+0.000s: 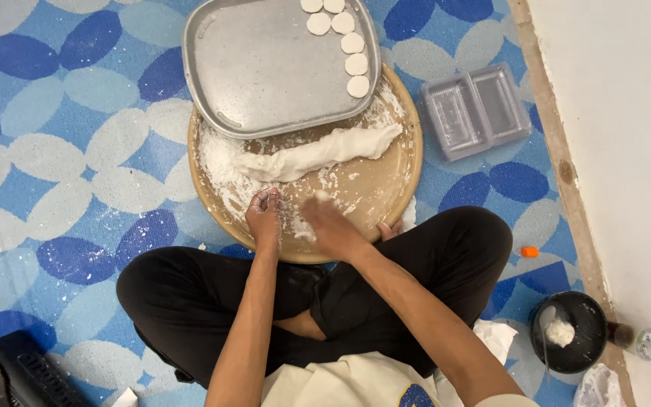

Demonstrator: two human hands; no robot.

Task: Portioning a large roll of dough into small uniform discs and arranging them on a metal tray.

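Observation:
A round wooden board (408, 162) dusted with flour lies on the floor in front of my crossed legs. Across it stretches a long roll of white dough (318, 154). My left hand (264, 215) rests near the roll's left end, fingers curled together on what looks like a small bit of dough. My right hand (327, 222) lies palm down on the floury board just right of it, blurred; I cannot see anything under it. A metal tray (265, 68) overlaps the board's far edge and carries several flat round dough discs (352, 44) along its right side.
A clear plastic lidded container (476, 109) sits right of the board. A black bowl (578, 332) with flour stands at lower right beside a white wall. A small orange cap (530, 252) lies on the blue patterned mat. A black object (16, 373) sits at lower left.

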